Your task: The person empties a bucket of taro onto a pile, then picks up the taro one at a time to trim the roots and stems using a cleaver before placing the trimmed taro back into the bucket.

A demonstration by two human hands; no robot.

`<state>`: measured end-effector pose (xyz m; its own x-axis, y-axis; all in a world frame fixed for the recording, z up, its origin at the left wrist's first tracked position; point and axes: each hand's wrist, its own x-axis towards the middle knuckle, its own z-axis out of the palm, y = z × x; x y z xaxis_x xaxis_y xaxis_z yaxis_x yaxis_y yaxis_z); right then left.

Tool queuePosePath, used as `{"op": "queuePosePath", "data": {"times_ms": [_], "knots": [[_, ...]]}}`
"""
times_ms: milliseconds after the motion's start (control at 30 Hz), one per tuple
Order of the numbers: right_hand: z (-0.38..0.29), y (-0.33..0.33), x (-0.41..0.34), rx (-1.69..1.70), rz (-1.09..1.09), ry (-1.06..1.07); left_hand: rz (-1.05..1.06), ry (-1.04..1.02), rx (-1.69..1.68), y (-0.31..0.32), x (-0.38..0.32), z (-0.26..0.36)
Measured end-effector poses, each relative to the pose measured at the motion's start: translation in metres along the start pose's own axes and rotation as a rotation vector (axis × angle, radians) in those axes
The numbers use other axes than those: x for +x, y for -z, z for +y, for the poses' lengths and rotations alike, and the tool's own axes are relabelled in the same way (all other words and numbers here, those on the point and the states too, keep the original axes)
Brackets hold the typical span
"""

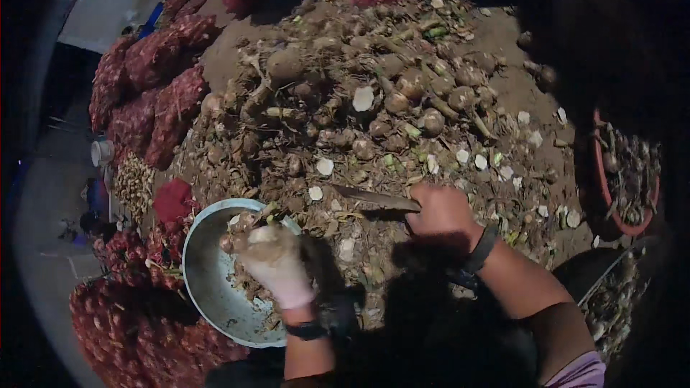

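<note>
My left hand (272, 258), in a dirty white glove and blurred, is over the right part of a pale blue basin (202, 285). A brown root vegetable (242, 223) lies at its fingers; whether the hand holds it cannot be told. The basin has soil and scraps inside. My bare right hand (442, 213) is closed around the handle of a knife (377, 198), whose blade points left over a heap of soil-covered root vegetables (412, 83). Pale cut slices (324, 166) lie scattered on the heap.
Red mesh sacks (156, 328) of produce line the left side, beside a pile of small pale pieces (133, 183) and a small white cup (101, 153). An orange-rimmed container (599, 172) with roots stands at the right. Another filled container (614, 302) is below it.
</note>
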<state>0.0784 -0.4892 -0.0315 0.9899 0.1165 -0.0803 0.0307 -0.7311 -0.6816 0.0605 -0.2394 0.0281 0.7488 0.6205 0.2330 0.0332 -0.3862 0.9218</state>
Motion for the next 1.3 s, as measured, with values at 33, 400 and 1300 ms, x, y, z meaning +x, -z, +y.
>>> {"op": "queuePosePath", "data": {"times_ms": [33, 400, 1300], "knots": [[0.001, 0.004, -0.001, 0.022, 0.011, -0.030, 0.198, -0.138, 0.176, 0.025, 0.023, -0.012], [0.016, 0.000, 0.008, 0.254, 0.099, -0.286, -0.803, -0.280, 0.555, -0.197, 0.052, -0.075], [-0.004, -0.015, 0.022, 0.898, -0.141, -0.242, -0.812, -0.287, 0.199, -0.047, -0.040, 0.016]]}}
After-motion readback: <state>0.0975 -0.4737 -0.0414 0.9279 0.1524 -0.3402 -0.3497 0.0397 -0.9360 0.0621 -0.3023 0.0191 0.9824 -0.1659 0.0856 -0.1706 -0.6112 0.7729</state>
